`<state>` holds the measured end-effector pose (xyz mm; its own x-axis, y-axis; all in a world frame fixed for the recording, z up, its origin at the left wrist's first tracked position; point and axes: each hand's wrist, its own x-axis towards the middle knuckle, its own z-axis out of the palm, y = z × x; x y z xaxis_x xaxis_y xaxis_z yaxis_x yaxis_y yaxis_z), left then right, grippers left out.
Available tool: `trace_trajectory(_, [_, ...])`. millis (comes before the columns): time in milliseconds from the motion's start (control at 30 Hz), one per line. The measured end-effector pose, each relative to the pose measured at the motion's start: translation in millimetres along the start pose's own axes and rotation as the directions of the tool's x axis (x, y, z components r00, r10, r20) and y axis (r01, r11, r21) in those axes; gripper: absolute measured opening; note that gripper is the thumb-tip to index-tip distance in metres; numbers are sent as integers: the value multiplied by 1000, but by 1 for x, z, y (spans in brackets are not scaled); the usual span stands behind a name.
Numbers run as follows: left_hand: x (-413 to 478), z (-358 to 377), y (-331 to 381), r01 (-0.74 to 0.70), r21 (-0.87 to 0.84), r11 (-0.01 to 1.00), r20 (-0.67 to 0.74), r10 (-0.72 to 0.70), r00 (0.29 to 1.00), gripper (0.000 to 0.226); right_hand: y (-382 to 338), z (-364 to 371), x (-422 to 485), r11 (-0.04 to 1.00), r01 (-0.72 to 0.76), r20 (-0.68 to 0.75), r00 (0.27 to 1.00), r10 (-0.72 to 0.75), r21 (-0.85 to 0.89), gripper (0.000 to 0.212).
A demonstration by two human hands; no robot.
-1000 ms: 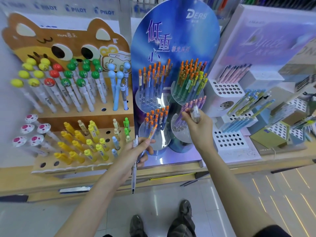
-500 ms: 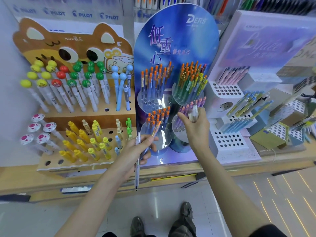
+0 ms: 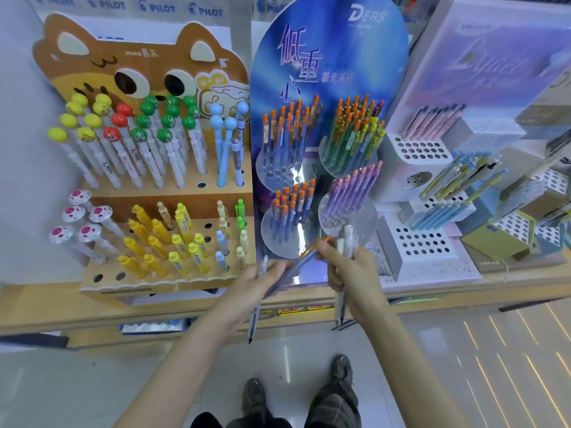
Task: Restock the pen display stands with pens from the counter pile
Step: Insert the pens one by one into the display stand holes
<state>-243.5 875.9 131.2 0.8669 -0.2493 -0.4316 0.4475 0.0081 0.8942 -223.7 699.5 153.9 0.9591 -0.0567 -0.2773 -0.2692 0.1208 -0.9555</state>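
Note:
My left hand point(image 3: 259, 285) grips a clear pen point(image 3: 255, 307) that points down at the floor, along with a blue pen with an orange cap point(image 3: 304, 257). My right hand point(image 3: 352, 276) pinches the orange end of that blue pen and also holds white pens point(image 3: 344, 261) upright in its palm. Both hands meet just below the blue DERS stand point(image 3: 327, 72), whose round clear trays hold orange-capped and purple pens. The lower right tray point(image 3: 355, 216) has open holes at its front.
A brown cat-shaped stand point(image 3: 191, 196) with ball-topped and yellow pens is at the left. White perforated blocks point(image 3: 423, 245) with pastel pens stand at the right. The wooden counter edge point(image 3: 92, 316) runs below; my shoes are on the tiled floor.
My right hand dropped from the purple-pen tray down to my left hand and took hold of the orange-capped pen's end. The left hand stayed roughly in place.

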Motion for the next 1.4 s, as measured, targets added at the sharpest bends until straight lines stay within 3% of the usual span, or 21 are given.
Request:
trace_trajectory(167, [-7,-14,-8,-2,14,1000,-176,5,984,40,-8,-12,14,970,207,-228,946,-232,-127,40])
trace_trajectory(233, [-10,-19,-5,4,-53,999,-211,-15,977,50,-10,-8,19,938,268,-239,918,-317,-218,35])
trace_trajectory(367, [-14,-24,-1,-43,-79,996,-247,22,969,52,-5,12,24,881,327,-155,905,-396,-342,26])
trace_trajectory(533, [-12,-31,-3,-39,-67,997,-252,21,967,11,2,38,28,819,371,-81,891,-447,-437,18])
trace_trajectory(633, [-12,-36,-4,-41,-113,993,-238,13,971,11,7,44,34,772,381,-40,886,-463,-509,7])
trace_trajectory(833, [-11,-40,-5,-50,-259,965,-198,-2,980,15,11,41,39,697,397,-6,866,-499,-598,17])
trace_trajectory(967, [-14,-43,-11,-125,-132,983,-219,94,971,10,9,43,45,680,396,25,874,-486,-617,26])
trace_trajectory(1100, [-15,-42,-9,-202,-50,978,-199,188,962,10,-3,60,56,527,490,187,831,-524,-695,32])
trace_trajectory(1233, [-16,-41,-6,-239,-94,967,-206,216,954,10,-16,74,70,378,501,283,818,-501,-778,39])
trace_trajectory(1400, [-17,-41,-4,-254,-127,959,-222,222,949,11,-25,75,77,396,514,286,814,-506,-761,45])
